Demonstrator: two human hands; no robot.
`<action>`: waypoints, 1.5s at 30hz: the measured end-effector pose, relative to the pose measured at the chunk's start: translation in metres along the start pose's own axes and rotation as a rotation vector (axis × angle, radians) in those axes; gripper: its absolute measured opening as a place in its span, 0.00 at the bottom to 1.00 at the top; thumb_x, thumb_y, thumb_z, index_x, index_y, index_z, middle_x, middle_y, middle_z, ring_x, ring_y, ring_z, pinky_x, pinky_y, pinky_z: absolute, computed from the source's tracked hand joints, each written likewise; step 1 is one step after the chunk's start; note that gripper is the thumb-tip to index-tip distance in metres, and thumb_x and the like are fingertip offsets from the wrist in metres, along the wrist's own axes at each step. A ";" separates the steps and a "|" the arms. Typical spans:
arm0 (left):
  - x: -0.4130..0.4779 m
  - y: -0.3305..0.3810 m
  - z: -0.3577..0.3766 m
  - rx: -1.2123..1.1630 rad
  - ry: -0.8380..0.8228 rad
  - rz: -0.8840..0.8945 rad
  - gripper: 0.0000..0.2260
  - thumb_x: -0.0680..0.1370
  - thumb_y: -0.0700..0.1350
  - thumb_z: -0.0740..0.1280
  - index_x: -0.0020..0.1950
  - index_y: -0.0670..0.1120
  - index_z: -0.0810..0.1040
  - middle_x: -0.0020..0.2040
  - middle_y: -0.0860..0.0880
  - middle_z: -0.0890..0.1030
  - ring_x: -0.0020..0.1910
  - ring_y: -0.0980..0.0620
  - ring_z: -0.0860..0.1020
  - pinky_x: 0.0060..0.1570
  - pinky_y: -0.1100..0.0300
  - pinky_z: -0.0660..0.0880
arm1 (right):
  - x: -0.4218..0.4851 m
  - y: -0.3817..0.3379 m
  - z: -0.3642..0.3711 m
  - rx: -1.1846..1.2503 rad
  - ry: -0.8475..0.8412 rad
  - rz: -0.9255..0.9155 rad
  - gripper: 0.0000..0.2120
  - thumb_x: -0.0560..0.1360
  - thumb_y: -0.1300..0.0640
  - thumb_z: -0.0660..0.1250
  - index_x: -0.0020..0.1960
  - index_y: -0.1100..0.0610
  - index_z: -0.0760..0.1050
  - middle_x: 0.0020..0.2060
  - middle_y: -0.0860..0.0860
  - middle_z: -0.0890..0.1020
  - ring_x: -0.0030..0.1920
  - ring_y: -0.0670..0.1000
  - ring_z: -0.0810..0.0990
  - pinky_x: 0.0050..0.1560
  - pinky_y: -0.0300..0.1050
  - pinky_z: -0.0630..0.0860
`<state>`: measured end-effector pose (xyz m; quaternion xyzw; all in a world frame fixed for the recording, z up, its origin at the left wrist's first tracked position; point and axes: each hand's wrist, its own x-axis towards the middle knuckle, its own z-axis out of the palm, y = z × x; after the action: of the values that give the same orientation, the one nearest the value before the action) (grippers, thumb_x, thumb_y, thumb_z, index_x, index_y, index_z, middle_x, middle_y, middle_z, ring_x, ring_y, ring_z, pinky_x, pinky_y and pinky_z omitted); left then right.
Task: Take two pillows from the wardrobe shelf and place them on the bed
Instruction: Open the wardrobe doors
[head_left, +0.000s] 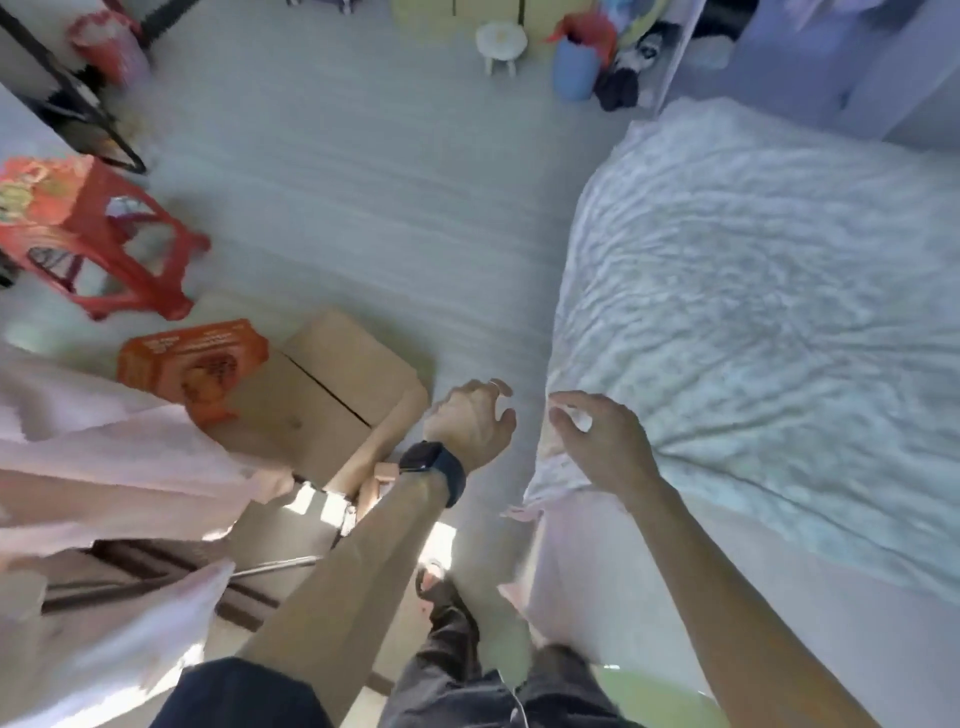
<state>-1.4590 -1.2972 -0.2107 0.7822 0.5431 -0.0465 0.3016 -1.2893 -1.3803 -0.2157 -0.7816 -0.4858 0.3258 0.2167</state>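
Pillows are nowhere in sight, likely soft, light, best grabbed at the corners; bare left hand (475, 418) and right hand (597, 441) hang open-fingered and empty beside the rumpled white-quilted bed (779, 312).

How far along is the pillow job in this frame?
Nothing looks done: no pillow shows on the visible part of the bed, only its rumpled cover. Both the left hand and the right hand are open and empty above the floor beside the bed. Fetching and placing both pillows apparently remains.

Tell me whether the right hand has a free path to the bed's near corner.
Probably yes. The right hand hovers empty, fingers spread, right over the corner of the bed, and nothing lies between them. The left hand is off to the side, above the floor.
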 end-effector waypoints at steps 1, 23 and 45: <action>0.011 -0.003 -0.007 -0.005 -0.008 0.025 0.17 0.80 0.52 0.59 0.69 0.53 0.73 0.67 0.47 0.78 0.63 0.44 0.77 0.64 0.48 0.73 | 0.005 -0.004 0.002 0.003 0.012 0.019 0.12 0.79 0.46 0.66 0.61 0.42 0.81 0.60 0.46 0.83 0.59 0.49 0.80 0.52 0.35 0.66; 0.330 0.061 -0.123 0.031 -0.017 0.113 0.15 0.81 0.52 0.60 0.67 0.53 0.74 0.62 0.50 0.79 0.60 0.48 0.77 0.60 0.47 0.76 | 0.309 -0.043 -0.097 0.070 0.108 0.080 0.14 0.80 0.44 0.63 0.64 0.41 0.79 0.66 0.46 0.79 0.64 0.49 0.77 0.51 0.30 0.67; 0.801 0.234 -0.296 0.145 -0.153 0.413 0.16 0.81 0.53 0.60 0.69 0.54 0.74 0.64 0.52 0.78 0.62 0.49 0.76 0.61 0.49 0.74 | 0.715 -0.053 -0.302 0.143 0.409 0.347 0.14 0.80 0.44 0.63 0.65 0.41 0.79 0.65 0.47 0.80 0.62 0.50 0.79 0.53 0.38 0.66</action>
<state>-1.0039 -0.5380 -0.1915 0.8906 0.3424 -0.0819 0.2879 -0.8786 -0.7201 -0.1850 -0.8853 -0.2668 0.2271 0.3057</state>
